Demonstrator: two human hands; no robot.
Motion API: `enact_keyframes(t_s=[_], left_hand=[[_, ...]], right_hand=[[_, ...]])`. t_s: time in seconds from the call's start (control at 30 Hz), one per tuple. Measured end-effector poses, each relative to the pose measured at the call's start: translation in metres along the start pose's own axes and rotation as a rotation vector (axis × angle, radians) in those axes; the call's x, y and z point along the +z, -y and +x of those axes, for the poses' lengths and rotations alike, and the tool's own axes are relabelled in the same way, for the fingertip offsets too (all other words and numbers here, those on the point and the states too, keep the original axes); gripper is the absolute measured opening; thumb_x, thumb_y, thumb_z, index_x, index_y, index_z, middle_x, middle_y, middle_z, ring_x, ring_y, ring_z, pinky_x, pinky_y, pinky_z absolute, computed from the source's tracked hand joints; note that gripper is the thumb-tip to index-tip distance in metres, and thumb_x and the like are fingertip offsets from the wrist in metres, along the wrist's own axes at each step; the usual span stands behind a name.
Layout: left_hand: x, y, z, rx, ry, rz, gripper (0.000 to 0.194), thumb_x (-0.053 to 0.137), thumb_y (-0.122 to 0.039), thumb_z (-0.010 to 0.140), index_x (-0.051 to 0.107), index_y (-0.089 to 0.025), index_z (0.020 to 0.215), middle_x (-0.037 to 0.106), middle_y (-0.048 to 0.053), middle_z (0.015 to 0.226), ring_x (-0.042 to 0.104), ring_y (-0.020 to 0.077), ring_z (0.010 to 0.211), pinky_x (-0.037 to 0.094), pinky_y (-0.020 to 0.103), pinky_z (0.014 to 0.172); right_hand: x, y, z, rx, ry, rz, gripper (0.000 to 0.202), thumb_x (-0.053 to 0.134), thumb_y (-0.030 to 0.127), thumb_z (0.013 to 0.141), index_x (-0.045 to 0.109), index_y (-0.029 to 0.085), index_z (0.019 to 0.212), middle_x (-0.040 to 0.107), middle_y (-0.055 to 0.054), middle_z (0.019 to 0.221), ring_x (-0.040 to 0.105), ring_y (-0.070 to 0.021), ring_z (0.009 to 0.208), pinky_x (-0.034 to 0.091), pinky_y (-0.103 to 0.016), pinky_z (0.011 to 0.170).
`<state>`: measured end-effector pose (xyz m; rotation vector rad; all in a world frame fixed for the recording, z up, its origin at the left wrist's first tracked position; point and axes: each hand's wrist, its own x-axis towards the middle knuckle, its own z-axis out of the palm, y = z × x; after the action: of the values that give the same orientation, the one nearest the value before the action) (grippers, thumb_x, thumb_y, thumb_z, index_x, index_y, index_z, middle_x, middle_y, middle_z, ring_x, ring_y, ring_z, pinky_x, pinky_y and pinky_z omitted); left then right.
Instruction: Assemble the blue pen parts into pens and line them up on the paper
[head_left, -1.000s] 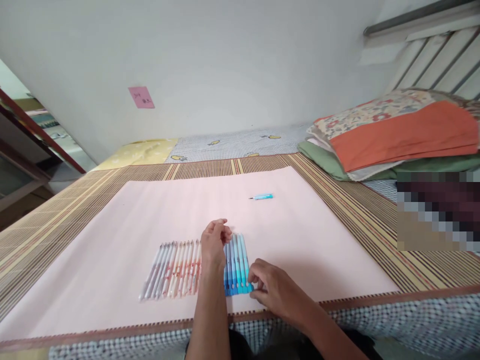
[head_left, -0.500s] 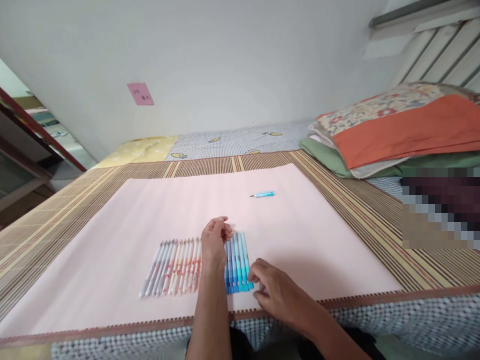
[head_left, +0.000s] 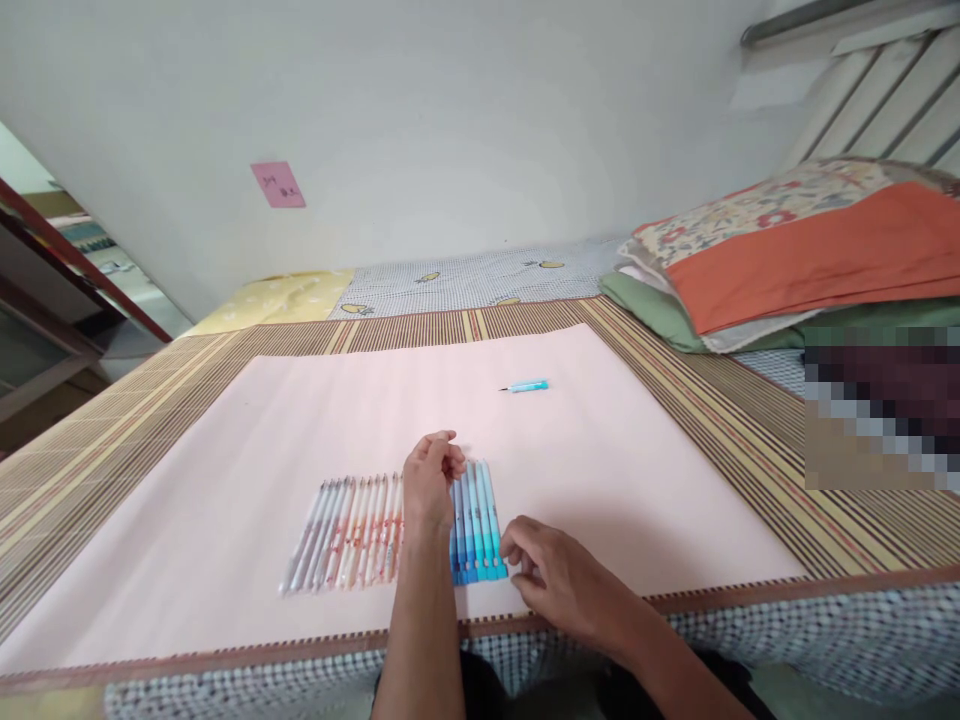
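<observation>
My left hand point(head_left: 435, 475) is at the tip ends of a row of pens, with its fingers bent but apart and nothing visible in them. Its wrist and forearm cover the middle of the row. To the right of the forearm lie several blue pens point(head_left: 474, 520), shading from dark to light blue. Beside the lower end of the rightmost one, my right hand point(head_left: 559, 575) has curved fingers and a gap between thumb and forefinger. Contact with that pen is unclear. Left of the forearm are several whitish pens point(head_left: 360, 535), some with red patterns.
A short light-blue pen-like piece point(head_left: 529, 386) with a dark point lies farther back on the pink sheet point(head_left: 225, 470). Under the sheet is a striped mat point(head_left: 675, 420). Folded bedding point(head_left: 810, 260) is piled at the right, and a pink note point(head_left: 278, 185) is on the wall.
My right hand has shifted very slightly at the lower end of the rightmost blue pen. That pen's end now sits more level with its neighbours. My left hand stays in place.
</observation>
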<state>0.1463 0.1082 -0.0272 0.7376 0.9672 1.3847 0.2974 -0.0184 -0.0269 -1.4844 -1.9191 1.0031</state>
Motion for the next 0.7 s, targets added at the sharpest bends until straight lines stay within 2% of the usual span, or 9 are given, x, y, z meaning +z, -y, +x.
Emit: enact_keyframes(t_s=[0.17,0.3,0.37,0.47,0.57,0.63,0.7], left_hand=[[0.004,-0.002,-0.002,0.008,-0.042,-0.004,0.032,0.076,-0.037,0.069,0.065,-0.013,0.086,0.060,-0.003,0.054,0.048,0.0077,0.045,0.033,0.021,0.047],[0.004,-0.012,-0.016,0.082,-0.058,-0.057,0.031,0.078,-0.041,0.069,0.063,-0.016,0.079,0.058,-0.003,0.054,0.047,0.0081,0.048,0.034,0.021,0.049],[-0.004,-0.023,-0.027,0.100,-0.045,-0.090,0.033,0.078,-0.044,0.070,0.059,-0.017,0.069,0.056,-0.003,0.055,0.048,0.0083,0.050,0.035,0.021,0.050],[-0.031,-0.046,-0.047,0.089,-0.047,-0.099,0.044,0.079,-0.047,0.070,0.048,-0.019,0.057,0.052,-0.003,0.055,0.047,0.0088,0.053,0.036,0.022,0.051],[-0.073,-0.067,-0.077,0.134,-0.087,0.022,0.046,0.075,-0.049,0.076,0.044,-0.021,0.056,0.048,-0.003,0.054,0.044,0.0101,0.053,0.038,0.024,0.053],[-0.106,-0.069,-0.106,0.160,-0.111,0.212,0.047,0.068,-0.052,0.083,0.044,-0.021,0.056,0.047,-0.003,0.054,0.044,0.0117,0.053,0.039,0.025,0.054],[-0.140,-0.058,-0.139,0.169,-0.110,0.479,0.049,0.060,-0.058,0.087,0.049,-0.022,0.057,0.052,0.000,0.055,0.048,0.0147,0.055,0.042,0.027,0.055]], right_hand=[[-0.016,-0.002,-0.001,0.012,-0.068,-0.016,0.026,0.044,-0.001,0.076,0.054,0.021,0.087,0.060,0.000,0.085,0.055,-0.0139,0.075,0.041,-0.025,0.071],[-0.035,0.005,-0.018,0.048,-0.116,0.024,0.009,0.050,0.018,0.090,0.058,0.021,0.090,0.062,0.000,0.083,0.056,-0.0154,0.075,0.042,-0.027,0.069],[-0.046,0.005,-0.036,0.072,-0.083,0.025,0.011,0.052,0.025,0.091,0.057,0.021,0.082,0.061,0.001,0.079,0.055,-0.0156,0.073,0.041,-0.027,0.067],[-0.058,-0.006,-0.074,0.178,0.046,-0.025,0.024,0.054,0.032,0.091,0.056,0.020,0.070,0.058,0.001,0.068,0.053,-0.0158,0.067,0.038,-0.027,0.062],[-0.056,-0.032,-0.109,0.291,0.090,-0.062,0.027,0.054,0.038,0.091,0.062,0.020,0.072,0.065,-0.001,0.074,0.058,-0.0180,0.072,0.039,-0.027,0.064],[-0.046,-0.055,-0.124,0.352,0.075,-0.113,0.029,0.053,0.041,0.091,0.066,0.021,0.075,0.068,-0.003,0.080,0.061,-0.0199,0.076,0.041,-0.028,0.065],[-0.035,-0.079,-0.133,0.407,0.034,-0.217,0.031,0.055,0.043,0.088,0.068,0.020,0.071,0.069,-0.004,0.080,0.062,-0.0212,0.075,0.042,-0.029,0.066]])
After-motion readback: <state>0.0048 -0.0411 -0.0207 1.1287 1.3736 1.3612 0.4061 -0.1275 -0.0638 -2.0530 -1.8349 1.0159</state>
